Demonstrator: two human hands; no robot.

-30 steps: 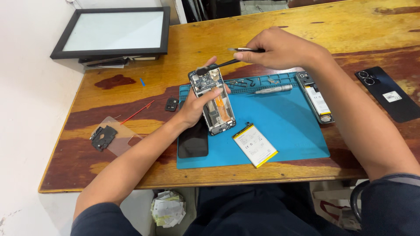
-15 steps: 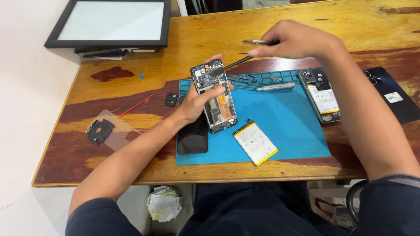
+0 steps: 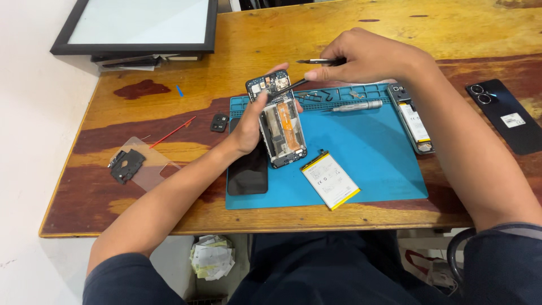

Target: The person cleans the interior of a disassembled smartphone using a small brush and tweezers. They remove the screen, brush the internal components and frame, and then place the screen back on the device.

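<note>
The left hand [image 3: 248, 127] props an opened phone [image 3: 280, 121] tilted on the blue mat [image 3: 378, 164], while the right hand [image 3: 364, 56] holds tweezers [image 3: 310, 70], whose tip seems to touch the phone's top. A loose battery [image 3: 330, 181] lies flat just beside the phone on the mat, atop the wooden table [image 3: 169, 90].

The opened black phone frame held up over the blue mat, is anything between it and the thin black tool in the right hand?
Nothing visible: the thin black tool in the right hand already reaches the opened black phone frame, which the left hand holds.
</note>
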